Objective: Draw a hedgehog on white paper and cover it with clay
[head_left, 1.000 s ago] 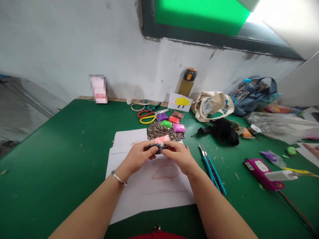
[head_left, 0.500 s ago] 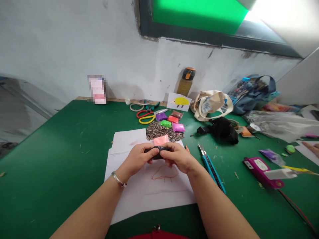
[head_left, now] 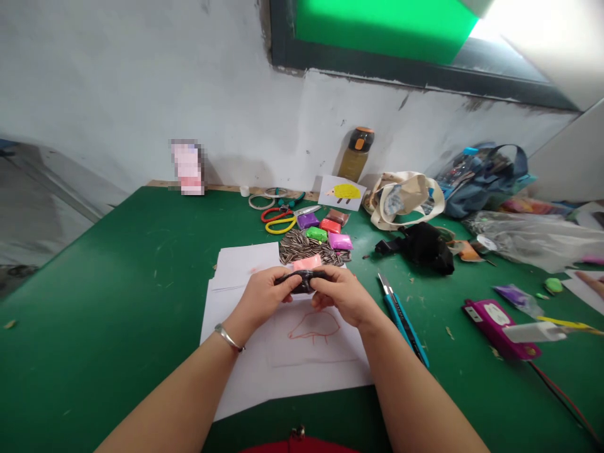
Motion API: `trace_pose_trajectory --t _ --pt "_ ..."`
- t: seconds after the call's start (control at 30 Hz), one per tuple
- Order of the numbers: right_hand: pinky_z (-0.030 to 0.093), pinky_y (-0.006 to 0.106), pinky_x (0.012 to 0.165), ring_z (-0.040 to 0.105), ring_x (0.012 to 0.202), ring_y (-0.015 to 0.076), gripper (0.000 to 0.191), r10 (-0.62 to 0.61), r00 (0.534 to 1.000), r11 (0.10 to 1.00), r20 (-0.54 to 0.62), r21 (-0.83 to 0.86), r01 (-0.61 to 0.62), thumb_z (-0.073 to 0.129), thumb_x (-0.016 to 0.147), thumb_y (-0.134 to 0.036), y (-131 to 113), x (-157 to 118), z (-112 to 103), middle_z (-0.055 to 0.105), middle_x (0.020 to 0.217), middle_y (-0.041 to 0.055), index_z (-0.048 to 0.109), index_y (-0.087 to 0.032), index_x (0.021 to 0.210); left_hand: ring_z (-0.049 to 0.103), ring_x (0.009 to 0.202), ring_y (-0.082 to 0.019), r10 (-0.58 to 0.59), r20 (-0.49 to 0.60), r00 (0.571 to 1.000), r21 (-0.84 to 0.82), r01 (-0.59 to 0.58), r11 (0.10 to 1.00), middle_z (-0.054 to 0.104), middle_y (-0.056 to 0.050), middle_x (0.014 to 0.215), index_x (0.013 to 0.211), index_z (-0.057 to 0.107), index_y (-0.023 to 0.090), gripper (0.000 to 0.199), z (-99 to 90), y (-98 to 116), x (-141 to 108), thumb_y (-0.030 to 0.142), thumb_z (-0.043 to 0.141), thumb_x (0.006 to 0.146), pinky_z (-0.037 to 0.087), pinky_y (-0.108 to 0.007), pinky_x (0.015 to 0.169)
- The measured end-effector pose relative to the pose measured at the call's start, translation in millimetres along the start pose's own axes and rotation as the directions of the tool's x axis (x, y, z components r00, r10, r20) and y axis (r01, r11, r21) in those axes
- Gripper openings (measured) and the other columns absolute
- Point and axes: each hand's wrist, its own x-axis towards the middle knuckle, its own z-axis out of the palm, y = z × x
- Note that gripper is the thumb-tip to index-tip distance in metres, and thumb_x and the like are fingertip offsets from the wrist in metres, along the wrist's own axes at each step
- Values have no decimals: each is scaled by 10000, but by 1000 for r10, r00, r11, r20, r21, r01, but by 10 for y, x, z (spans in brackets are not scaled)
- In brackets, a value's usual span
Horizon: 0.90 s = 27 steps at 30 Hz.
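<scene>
Above the white paper [head_left: 236, 371], my left hand [head_left: 263, 294] and my right hand [head_left: 343, 294] pinch a small shiny black clay packet [head_left: 303, 282] from both sides, thumbs on top. Part of the packet is hidden by my fingers. On the paper beneath is an orange line drawing of a hedgehog-like animal [head_left: 315, 327]. Just beyond my hands lies a pink clay packet [head_left: 306, 262], in front of a pile of striped sunflower seeds [head_left: 297, 245]. Purple, green [head_left: 316, 234], red, brown and violet packets lie on and behind the seeds.
Scissors [head_left: 280, 223] and a propped yellow hedgehog picture [head_left: 343, 192] stand behind the seeds. To the right are a blue utility knife [head_left: 403, 324], a black bundle [head_left: 427, 248], a cloth bag [head_left: 384, 211] and a magenta device [head_left: 500, 330]. Another person's hand [head_left: 592, 283] shows at the right edge.
My fingers have shifted slightly on the black clay packet, and more of its shiny surface shows. The whole view has moved a little; other things stay in place.
</scene>
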Motion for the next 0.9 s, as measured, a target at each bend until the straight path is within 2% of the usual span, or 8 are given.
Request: trace_pose_trajectory --t 0.1,0.3,0.53,0.73,0.9 --pt "487 239 488 574 507 97 305 -18 1000 1000 -6 -7 18 698 705 -322 10 11 -2 637 707 8 668 -157 959 556 563 -121 29 26 999 -32 -28 999 591 24 585 719 641 164 281 -3 -13 0 400 548 843 398 -220 545" --pt "485 234 446 583 477 109 308 12 997 999 71 38 -15 741 684 -336 17 22 -81 630 652 8 652 -135 900 536 525 -112 32 4 999 -9 -32 999 569 33 540 742 669 166 280 31 -8 -16 384 537 857 393 -216 529" --pt "493 228 435 593 461 111 271 8 999 999 38 43 -10 733 692 -294 -54 0 -139 641 646 18 660 -126 891 547 488 -105 10 -49 999 -14 -11 1000 586 32 544 760 689 172 272 60 29 -19 380 541 854 404 -208 507" --pt "488 213 445 600 483 109 200 -24 1000 999 -3 25 24 708 707 -277 -67 -22 -176 660 661 32 665 -129 834 578 519 -134 -16 -112 994 -20 14 1000 598 20 539 769 687 178 315 9 -2 -9 440 530 845 428 -228 536" --pt "473 195 429 584 476 101 207 -26 999 990 -42 134 32 724 689 -273 -53 -9 -231 665 642 40 649 -133 821 575 504 -135 -66 -148 987 -38 61 997 593 21 526 783 684 177 318 -19 -21 4 455 537 834 422 -229 527"
